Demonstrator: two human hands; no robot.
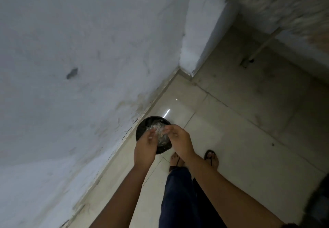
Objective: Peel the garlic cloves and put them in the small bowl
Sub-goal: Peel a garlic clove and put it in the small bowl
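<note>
A round black bin (142, 130) stands on the floor against the wall, with pale papery garlic skins (161, 135) inside it. Both my hands hover right over its mouth. My left hand (145, 149) has loosely bent fingers pointing at the skins and holds nothing that I can make out. My right hand (179, 142) has its fingers curled toward the thumb near the skins; blur hides whether it pinches any. No garlic cloves or small bowl are in view.
A whitewashed wall (71, 67) fills the left, with a jutting pillar (197, 41) behind the bin. The floor is pale glossy tile (240, 121). My feet in sandals (211, 157) stand just behind the bin. A thin pipe (261, 44) leans at the far right.
</note>
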